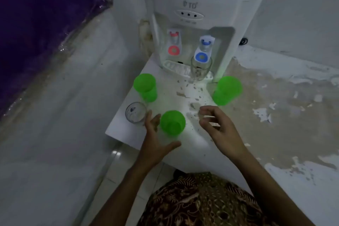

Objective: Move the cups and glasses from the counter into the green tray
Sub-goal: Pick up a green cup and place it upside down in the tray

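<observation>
Three green plastic cups stand on the white counter (128,134): one at the near middle (172,122), one at the far left (145,87), one at the right (226,90). A clear glass (135,113) stands near the counter's left edge. Another clear glass (200,68) sits on the dispenser's drip tray under the blue tap. My left hand (156,139) is open, fingers spread just left of and below the near green cup, close to it. My right hand (218,126) hovers open to that cup's right, fingers curled. No green tray is in view.
A white water dispenser (201,5) with red and blue taps stands at the back of the counter. The counter surface has flaking patches. A white wall runs on the left, with a purple cloth (36,24) at far left. Peeling floor lies to the right.
</observation>
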